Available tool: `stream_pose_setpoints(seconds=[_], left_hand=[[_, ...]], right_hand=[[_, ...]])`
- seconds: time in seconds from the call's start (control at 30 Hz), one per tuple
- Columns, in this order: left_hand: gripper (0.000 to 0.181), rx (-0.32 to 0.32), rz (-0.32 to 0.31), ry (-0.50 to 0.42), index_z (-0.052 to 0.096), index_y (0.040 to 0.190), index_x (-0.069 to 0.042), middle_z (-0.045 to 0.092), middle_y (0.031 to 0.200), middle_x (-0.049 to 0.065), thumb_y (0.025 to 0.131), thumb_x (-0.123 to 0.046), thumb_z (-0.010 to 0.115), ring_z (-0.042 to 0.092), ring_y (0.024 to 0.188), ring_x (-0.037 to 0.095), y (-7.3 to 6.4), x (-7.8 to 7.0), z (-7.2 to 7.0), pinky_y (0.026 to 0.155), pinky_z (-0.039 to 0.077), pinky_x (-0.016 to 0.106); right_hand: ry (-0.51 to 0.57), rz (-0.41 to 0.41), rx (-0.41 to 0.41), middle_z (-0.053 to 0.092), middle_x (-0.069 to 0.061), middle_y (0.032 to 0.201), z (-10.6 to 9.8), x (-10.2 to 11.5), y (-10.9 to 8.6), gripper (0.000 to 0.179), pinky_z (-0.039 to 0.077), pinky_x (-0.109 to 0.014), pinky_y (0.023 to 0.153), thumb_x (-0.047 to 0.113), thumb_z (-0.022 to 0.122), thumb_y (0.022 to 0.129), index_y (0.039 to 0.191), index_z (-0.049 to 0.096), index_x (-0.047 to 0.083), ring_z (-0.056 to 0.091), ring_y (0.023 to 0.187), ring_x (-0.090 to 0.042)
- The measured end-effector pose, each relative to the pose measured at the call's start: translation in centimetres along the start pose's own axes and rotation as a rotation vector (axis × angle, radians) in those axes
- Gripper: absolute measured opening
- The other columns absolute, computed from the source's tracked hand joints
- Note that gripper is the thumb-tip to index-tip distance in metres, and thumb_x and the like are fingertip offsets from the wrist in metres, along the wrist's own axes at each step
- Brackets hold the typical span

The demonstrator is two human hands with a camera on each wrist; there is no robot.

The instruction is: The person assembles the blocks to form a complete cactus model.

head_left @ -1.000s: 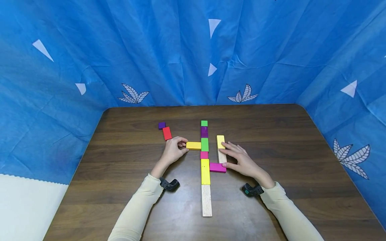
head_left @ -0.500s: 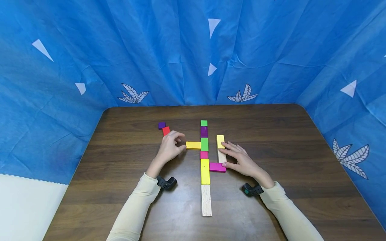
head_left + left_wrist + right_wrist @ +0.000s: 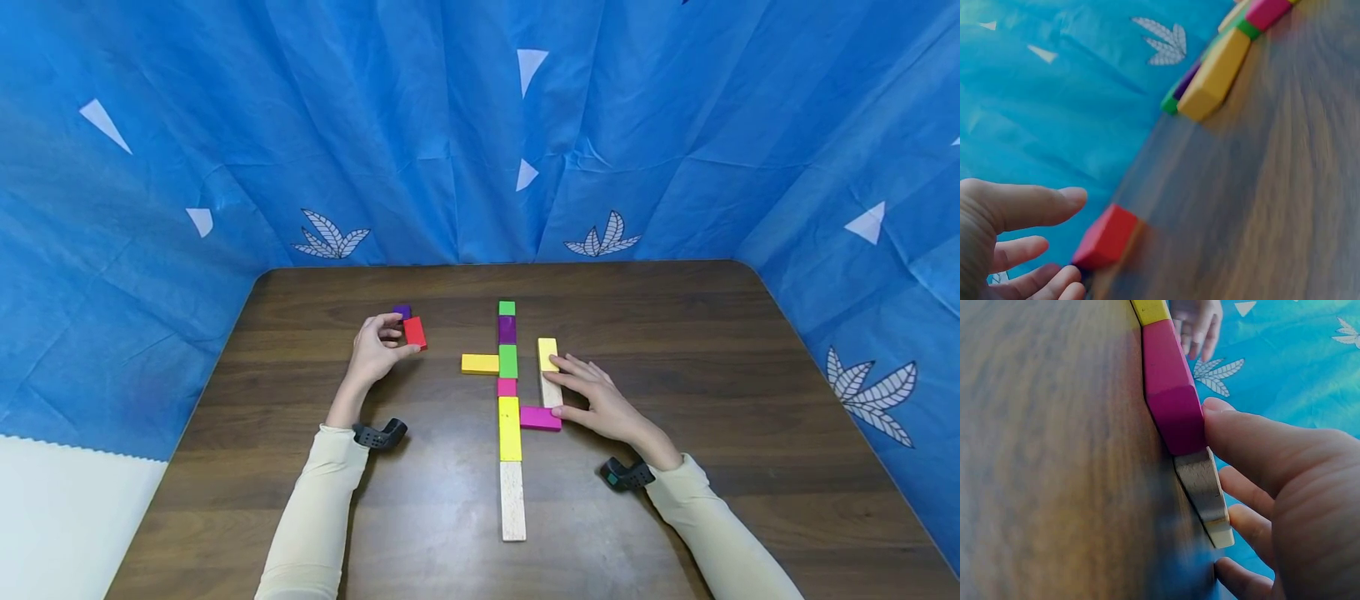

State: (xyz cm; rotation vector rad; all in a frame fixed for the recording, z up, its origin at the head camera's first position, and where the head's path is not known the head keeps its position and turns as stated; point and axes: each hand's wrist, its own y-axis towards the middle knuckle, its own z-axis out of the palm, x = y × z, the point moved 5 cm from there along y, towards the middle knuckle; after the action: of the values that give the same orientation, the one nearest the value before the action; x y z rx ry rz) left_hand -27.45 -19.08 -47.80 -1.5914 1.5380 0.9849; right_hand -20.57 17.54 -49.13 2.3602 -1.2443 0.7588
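Note:
My left hand (image 3: 372, 348) is at the red block (image 3: 415, 332), thumb and fingers spread on its near side. In the left wrist view the thumb stands apart from the red block (image 3: 1107, 237), and the fingertips are low beside it. A small purple block (image 3: 402, 312) touches the red one's far end and is partly hidden. My right hand (image 3: 596, 398) rests with its thumb on the magenta block (image 3: 538, 418) and its fingers over the pale wooden block (image 3: 551, 392) and light yellow block (image 3: 547, 353). The right wrist view shows the thumb against the magenta block (image 3: 1175, 394).
A straight column of blocks runs down the middle of the wooden table (image 3: 675, 333), from a green block (image 3: 507, 308) to a long pale wooden block (image 3: 513, 502). An orange-yellow block (image 3: 480, 363) sticks out left from it. A blue curtain (image 3: 465, 125) borders the table's back.
My left hand has let go of the orange-yellow block and moved left to the red block. The right hand has stayed in place on its blocks.

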Motion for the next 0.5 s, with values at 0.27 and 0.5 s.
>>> stream_pose_setpoints(seconds=[0.27, 0.5], left_hand=[[0.075, 0.108, -0.026, -0.016, 0.047, 0.138, 0.003, 0.054, 0.130, 0.024, 0.072, -0.005, 0.084, 0.059, 0.110, 0.037, 1.0, 1.1, 0.0, 0.097, 0.050, 0.047], [0.078, 0.193, -0.041, 0.001, 0.044, 0.142, 0.002, 0.056, 0.130, 0.024, 0.074, -0.005, 0.082, 0.060, 0.107, 0.036, 1.4, 1.5, 0.0, 0.094, 0.052, 0.041]], right_hand=[[-0.002, 0.007, 0.006, 0.035, -0.010, 0.157, 0.0, 0.2, 0.0, 0.062, 0.011, -0.064, 0.116, 0.032, 0.073, 0.087, 0.143, 0.052, 0.015, 0.024, 0.147, -0.038], [-0.009, -0.018, -0.004, 0.036, -0.011, 0.157, -0.2, 0.3, -0.1, 0.062, 0.012, -0.065, 0.116, 0.028, 0.074, 0.087, 0.142, 0.052, 0.013, 0.024, 0.147, -0.039]])
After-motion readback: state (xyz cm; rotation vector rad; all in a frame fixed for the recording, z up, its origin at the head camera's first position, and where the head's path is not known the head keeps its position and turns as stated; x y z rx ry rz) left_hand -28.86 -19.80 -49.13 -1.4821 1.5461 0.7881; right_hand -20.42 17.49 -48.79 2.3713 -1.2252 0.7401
